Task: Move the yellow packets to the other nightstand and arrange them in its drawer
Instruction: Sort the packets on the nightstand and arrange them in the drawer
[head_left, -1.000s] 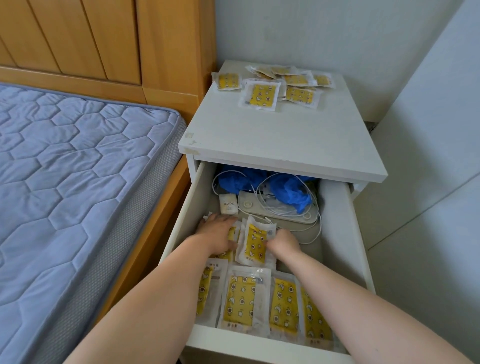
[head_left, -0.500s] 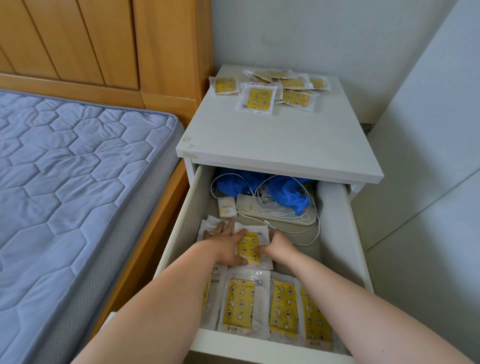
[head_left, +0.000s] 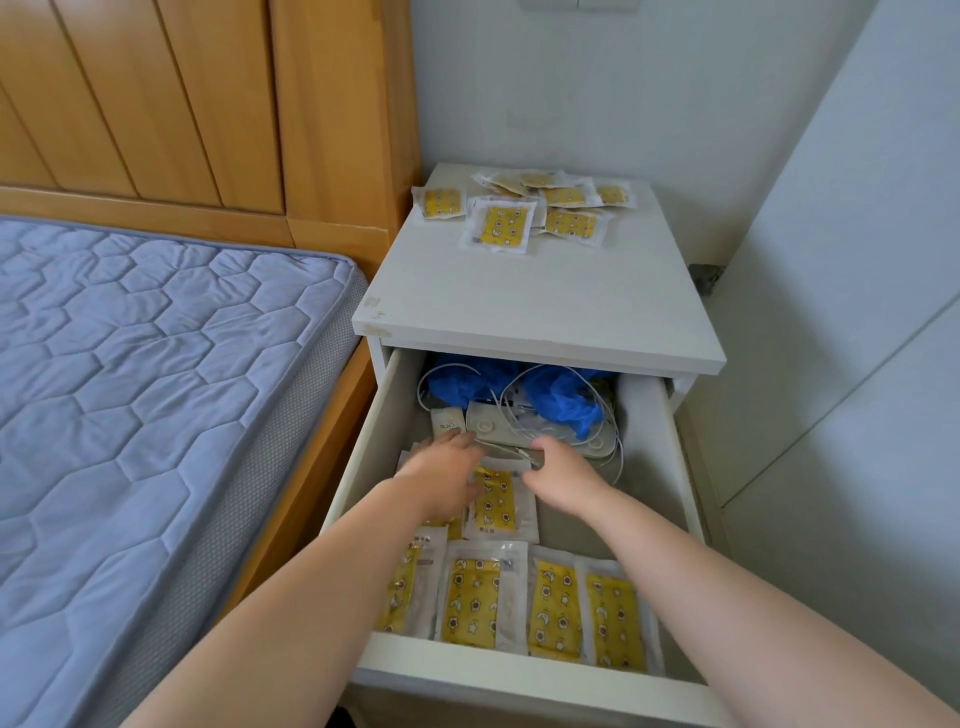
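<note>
Yellow patterned packets in clear wrappers lie in a row (head_left: 553, 608) along the front of the open white drawer (head_left: 519, 670). One more packet (head_left: 496, 506) lies flat behind that row, between my hands, and another is partly hidden under my left wrist. My left hand (head_left: 447, 467) stretches forward with fingers apart, its tips at the front edge of a white device (head_left: 488, 423). My right hand (head_left: 563, 478) is beside it, fingers curled at the device's edge and cable. Several loose packets (head_left: 506, 226) lie at the back of the nightstand top (head_left: 545, 301).
Blue crumpled material (head_left: 563, 402), white cables and a small white box (head_left: 448, 422) fill the drawer's back. A blue quilted mattress (head_left: 130, 389) and wooden headboard (head_left: 208, 104) stand close on the left. A pale wall panel (head_left: 831, 364) closes in the right side.
Both hands let go of the packet they held between them. It now lies flat in the drawer, and the hands have slid forward to the white device.
</note>
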